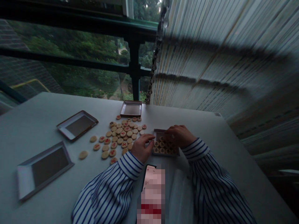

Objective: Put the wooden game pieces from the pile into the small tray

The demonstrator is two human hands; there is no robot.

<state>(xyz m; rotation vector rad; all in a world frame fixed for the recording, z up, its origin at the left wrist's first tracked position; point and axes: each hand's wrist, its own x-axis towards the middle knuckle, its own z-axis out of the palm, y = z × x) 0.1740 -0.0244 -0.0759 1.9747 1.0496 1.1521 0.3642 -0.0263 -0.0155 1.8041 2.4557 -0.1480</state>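
A shallow box (157,133) lies on the table in front of me, holding several round wooden Chinese chess pieces (162,144) with dark characters, set in rows at its near side. My left hand (142,147) is closed at the box's left wall, thumb and index finger against its edge. Over the upper right part of the box, my right hand (181,135) bends its fingers down inside. Its fingertips, and anything between them, are hidden. Left of the box, loose Chinese chess pieces (123,133) lie scattered, some with red characters up, many showing plain faces.
Three shallow trays or lids stand on the white table (46,124): a large one (46,168), a brown-rimmed one (78,124) and one at the back (131,109). A phone (151,193) lies between my forearms. A striped curtain (198,62) hangs beyond the right side.
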